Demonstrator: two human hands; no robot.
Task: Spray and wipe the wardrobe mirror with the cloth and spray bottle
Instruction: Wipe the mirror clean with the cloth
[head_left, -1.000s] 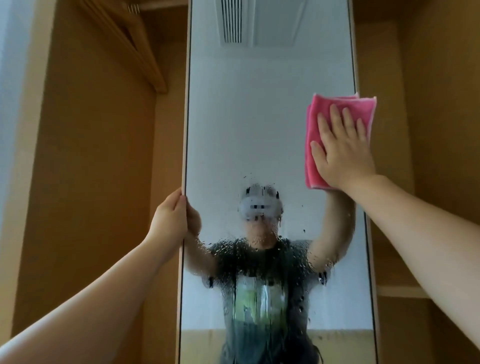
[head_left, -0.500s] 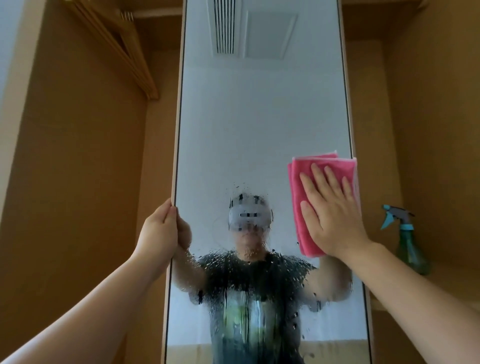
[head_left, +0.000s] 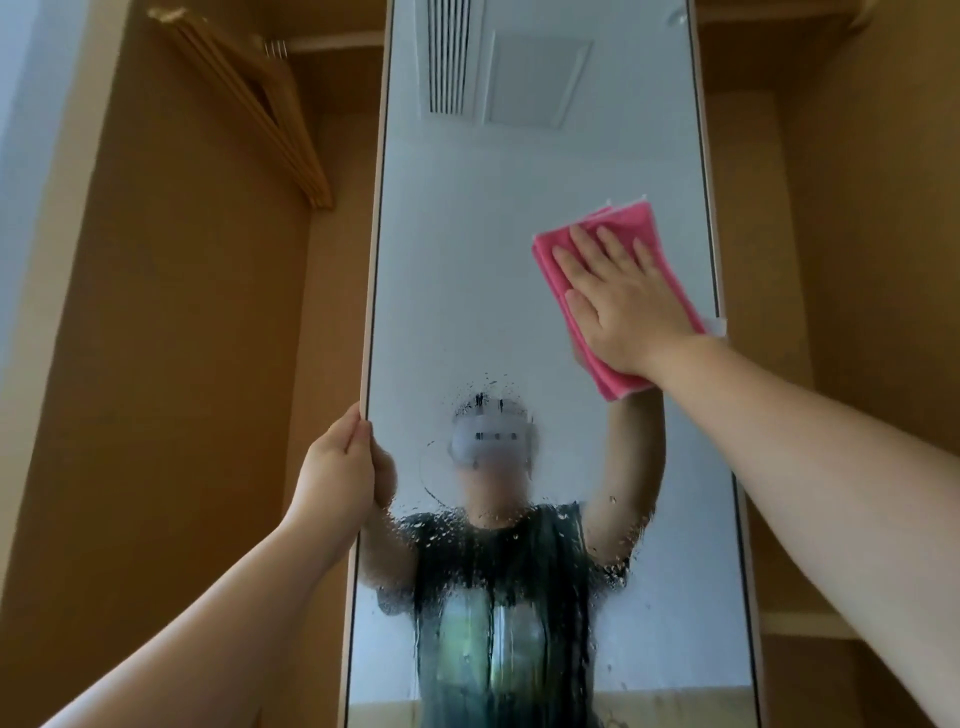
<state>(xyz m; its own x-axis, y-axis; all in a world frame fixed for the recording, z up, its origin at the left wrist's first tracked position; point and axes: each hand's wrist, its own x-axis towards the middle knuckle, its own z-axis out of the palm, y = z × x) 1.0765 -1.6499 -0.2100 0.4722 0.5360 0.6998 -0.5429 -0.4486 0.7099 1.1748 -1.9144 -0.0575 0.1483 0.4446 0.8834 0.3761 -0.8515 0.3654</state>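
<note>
High on the tall wood-framed wardrobe mirror, near its right edge, the right hand presses a folded pink microfibre cloth flat to the glass, fingers straight and spread. The left hand grips the mirror's left edge, fingers curled round it. Spraying looks done: droplets and runs cover the lower middle, unwiped, so most of the wiping is left. The spray bottle is out of sight.
</note>
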